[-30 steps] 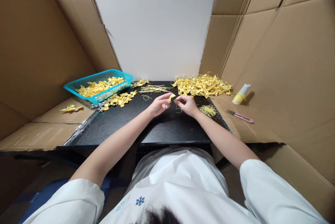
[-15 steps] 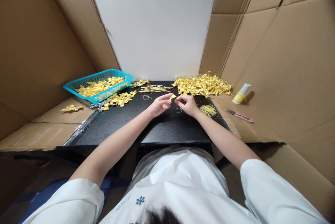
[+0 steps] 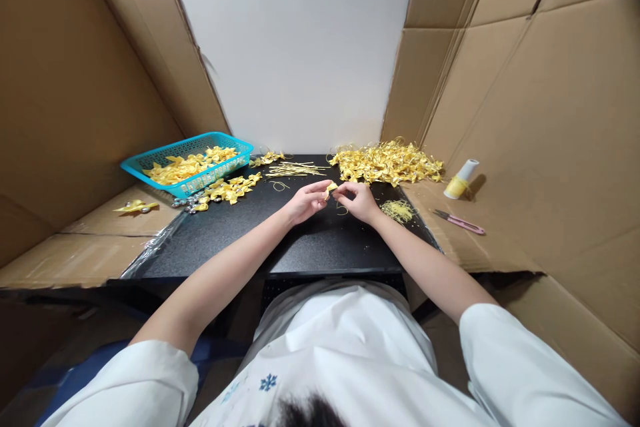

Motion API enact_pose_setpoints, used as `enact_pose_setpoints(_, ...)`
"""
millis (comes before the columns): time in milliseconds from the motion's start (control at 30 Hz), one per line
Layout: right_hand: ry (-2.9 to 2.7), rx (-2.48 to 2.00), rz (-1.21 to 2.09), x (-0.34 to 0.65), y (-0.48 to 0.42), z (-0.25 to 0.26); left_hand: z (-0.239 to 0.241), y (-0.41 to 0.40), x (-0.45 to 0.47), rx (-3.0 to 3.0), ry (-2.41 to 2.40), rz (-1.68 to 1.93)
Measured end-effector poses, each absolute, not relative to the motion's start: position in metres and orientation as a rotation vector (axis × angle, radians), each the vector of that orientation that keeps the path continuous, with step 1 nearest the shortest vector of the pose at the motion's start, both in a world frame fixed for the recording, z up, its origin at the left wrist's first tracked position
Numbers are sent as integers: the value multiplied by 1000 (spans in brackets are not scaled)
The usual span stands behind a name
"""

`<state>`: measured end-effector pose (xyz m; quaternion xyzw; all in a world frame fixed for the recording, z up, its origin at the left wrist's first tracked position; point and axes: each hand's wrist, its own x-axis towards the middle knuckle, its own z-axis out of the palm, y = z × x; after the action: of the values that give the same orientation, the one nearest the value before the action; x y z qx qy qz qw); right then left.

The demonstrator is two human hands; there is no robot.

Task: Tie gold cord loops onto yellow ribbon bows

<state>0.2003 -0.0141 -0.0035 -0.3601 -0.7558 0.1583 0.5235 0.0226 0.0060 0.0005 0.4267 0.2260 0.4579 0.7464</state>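
Note:
Over the middle of the black table (image 3: 220,247), my left hand (image 3: 306,202) pinches a small yellow ribbon bow (image 3: 331,188) between thumb and fingers. My right hand (image 3: 358,200) is close beside it on the right, thumb and forefinger pressed together at the bow's edge. Whatever sits between those right fingertips is too small to make out. A thin yellow cord (image 3: 342,210) curves just below the hands. Behind them lies a bundle of straight yellow cords (image 3: 295,169).
A turquoise basket (image 3: 131,162) of yellow bows stands back left, with more bows (image 3: 233,188) before it. A big bow pile (image 3: 387,164) lies back right, near cord scraps (image 3: 398,211). Pink thread snips (image 3: 460,221) and a thread spool (image 3: 459,180) rest on cardboard at right.
The bow in my left hand has shifted slightly right and turned a little toward my right fingertips. Both hands otherwise stay nearly in place.

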Motion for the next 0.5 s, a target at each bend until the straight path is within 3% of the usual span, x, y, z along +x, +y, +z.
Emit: enact_pose_setpoints(500,-1811,-866,383,201,-13,-4,0,7,22,936,498,1001)
